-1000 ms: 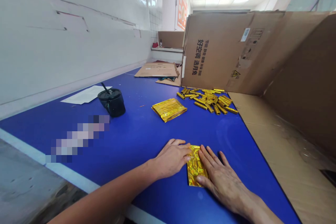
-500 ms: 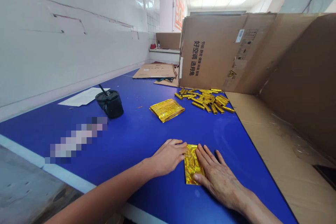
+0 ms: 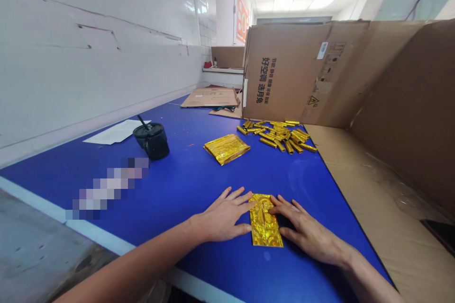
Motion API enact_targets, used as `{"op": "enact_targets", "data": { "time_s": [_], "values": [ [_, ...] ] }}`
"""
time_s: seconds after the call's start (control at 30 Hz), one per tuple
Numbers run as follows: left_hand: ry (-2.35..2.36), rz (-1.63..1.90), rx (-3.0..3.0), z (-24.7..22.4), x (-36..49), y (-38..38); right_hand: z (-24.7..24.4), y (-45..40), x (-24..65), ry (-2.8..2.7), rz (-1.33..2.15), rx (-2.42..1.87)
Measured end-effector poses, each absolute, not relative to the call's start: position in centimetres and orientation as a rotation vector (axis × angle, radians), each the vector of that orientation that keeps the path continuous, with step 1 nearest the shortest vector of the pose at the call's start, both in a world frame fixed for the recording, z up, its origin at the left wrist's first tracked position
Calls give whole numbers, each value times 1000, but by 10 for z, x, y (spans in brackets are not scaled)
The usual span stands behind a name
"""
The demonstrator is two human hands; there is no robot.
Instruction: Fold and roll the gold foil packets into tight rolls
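A folded packet of holographic gold foil (image 3: 265, 222) lies flat on the blue table (image 3: 185, 189), directly in front of me. My left hand (image 3: 223, 215) rests palm down to its left, with the fingertips at the packet's left edge. My right hand (image 3: 305, 229) lies flat on the other side, its fingertips touching the right edge. Farther back sit a flat stack of gold foil (image 3: 226, 148) and a loose heap of rolled gold foil tubes (image 3: 280, 136).
A black lidded cup with a straw (image 3: 152, 142) and a white paper sheet (image 3: 117, 131) lie on the table's left. Upright cardboard sheets (image 3: 284, 73) wall the far right side, with flattened cardboard (image 3: 211, 97) at the far end. A tiled wall runs along the left.
My right hand has slid off the top of the foil packet to its right edge, leaving the packet uncovered. My left hand's fingers have spread. The packet lies slightly straighter.
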State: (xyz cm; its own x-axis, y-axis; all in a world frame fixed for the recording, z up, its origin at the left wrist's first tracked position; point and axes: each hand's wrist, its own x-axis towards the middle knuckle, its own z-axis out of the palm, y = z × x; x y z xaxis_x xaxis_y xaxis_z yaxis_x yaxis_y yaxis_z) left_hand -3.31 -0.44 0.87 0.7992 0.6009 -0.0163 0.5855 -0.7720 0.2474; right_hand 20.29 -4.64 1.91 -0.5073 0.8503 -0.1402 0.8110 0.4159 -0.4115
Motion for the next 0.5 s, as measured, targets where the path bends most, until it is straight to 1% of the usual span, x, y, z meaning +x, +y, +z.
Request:
{"op": "enact_targets", "data": {
  "time_s": [0.23, 0.33, 0.5],
  "values": [
    [987, 82, 2742, 12, -34, 9, 24, -48, 201, -2601, 684, -1525],
    [982, 103, 2747, 8, -31, 11, 25, -50, 196, -2582, 615, -1550],
    [897, 73, 2732, 5, -30, 11, 28, -50, 190, -2650, 571, -1396]
  ]
}}
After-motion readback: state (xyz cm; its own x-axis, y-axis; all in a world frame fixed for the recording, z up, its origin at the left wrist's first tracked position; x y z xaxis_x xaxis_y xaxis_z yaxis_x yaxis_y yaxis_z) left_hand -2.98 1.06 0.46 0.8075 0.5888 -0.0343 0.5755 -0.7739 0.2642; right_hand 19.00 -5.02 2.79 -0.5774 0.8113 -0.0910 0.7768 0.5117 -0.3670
